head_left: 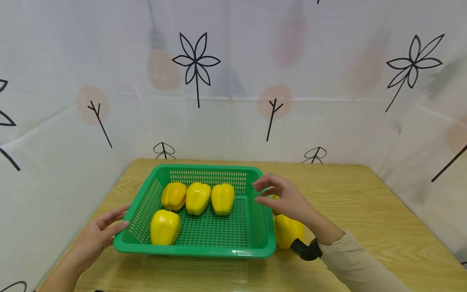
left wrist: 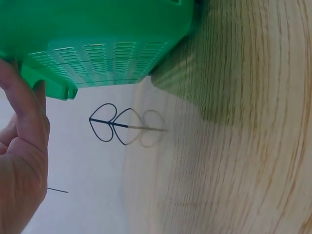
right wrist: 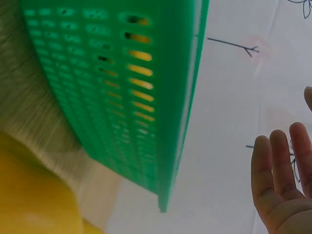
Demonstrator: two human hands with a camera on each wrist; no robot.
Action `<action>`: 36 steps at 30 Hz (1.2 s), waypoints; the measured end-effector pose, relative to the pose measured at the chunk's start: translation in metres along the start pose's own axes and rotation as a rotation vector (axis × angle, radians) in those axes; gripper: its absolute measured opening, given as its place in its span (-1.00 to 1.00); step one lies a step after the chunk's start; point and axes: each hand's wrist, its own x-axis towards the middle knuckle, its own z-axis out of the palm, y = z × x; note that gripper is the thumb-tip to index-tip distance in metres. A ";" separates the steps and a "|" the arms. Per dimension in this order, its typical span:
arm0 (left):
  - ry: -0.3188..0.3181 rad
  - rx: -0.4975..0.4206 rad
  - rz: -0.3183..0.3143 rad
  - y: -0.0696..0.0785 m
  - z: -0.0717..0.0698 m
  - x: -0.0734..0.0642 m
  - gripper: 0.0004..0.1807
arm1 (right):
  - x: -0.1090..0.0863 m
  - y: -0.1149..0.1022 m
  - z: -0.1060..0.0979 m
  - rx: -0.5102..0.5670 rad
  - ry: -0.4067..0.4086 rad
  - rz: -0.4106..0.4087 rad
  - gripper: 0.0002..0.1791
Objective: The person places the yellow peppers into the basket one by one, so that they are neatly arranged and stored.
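Note:
A green plastic basket (head_left: 197, 251) stands before me with several yellow bell peppers (head_left: 198, 198) inside, three in a row at the back and one at the front left. At the basket's left rim, my left hand (head_left: 96, 235) holds the edge, with the thumb on the rim and the fingers along its outer side. My right hand (head_left: 282, 196) hovers over the right rim, fingers loosely bent and nothing held. Under my right wrist lies a yellow bell pepper (head_left: 288, 231) outside the basket. Another pepper (head_left: 275, 197) behind it is mostly hidden by the hand.
The wood-grain table (head_left: 357, 215) extends to the right of the basket. Behind it hangs a pale cloth (head_left: 233, 134) printed with flowers and twigs, which also closes off both sides. A black wrist strap (head_left: 306, 249) is on my right wrist.

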 end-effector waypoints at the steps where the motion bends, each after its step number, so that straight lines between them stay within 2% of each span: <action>1: 0.002 0.000 -0.004 0.000 0.000 0.000 -0.53 | -0.002 0.002 -0.001 -0.002 0.006 0.000 -0.69; 7: 0.014 0.008 -0.030 0.001 0.000 -0.001 -0.52 | -0.015 0.013 -0.007 -0.010 0.032 0.004 -0.70; 16: 0.039 0.010 -0.044 0.001 0.001 -0.001 -0.55 | -0.037 0.031 -0.018 -0.041 0.081 0.078 -0.74; 19: 0.042 0.008 -0.047 0.001 0.001 -0.001 -0.55 | -0.044 0.038 -0.021 -0.039 0.090 0.081 -0.76; 29: 0.023 0.008 -0.026 0.002 0.002 0.000 -0.53 | -0.059 0.052 -0.025 -0.083 0.083 0.090 -0.72; 36: 0.022 0.020 -0.025 0.002 0.001 0.000 -0.51 | -0.065 0.058 -0.026 -0.172 0.070 0.131 -0.69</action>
